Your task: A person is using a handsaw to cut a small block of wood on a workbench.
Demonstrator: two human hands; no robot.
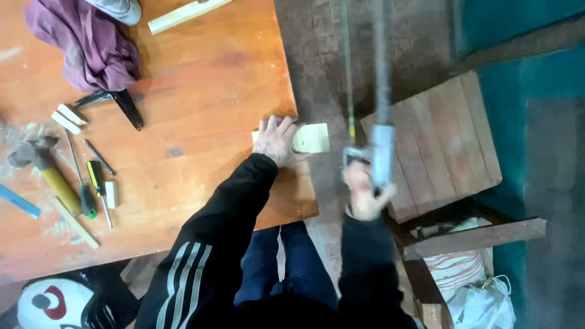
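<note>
My left hand (275, 140) presses flat on a small pale wood piece (312, 137) that sticks out over the right edge of the orange-brown table (201, 91). To the right of the piece, my right hand (363, 194) grips the handle of a hacksaw (376, 131). Its grey frame and thin blade run away from me, beside the wood piece's end. Whether the blade touches the wood I cannot tell.
On the table's left lie a hammer (42, 167), screwdrivers (91, 189), small wood blocks (68, 117), black pliers (122, 103) and a purple cloth (91, 45). A pale wood strip (186, 13) lies at the far edge. A wooden stool (439, 143) stands right of the saw.
</note>
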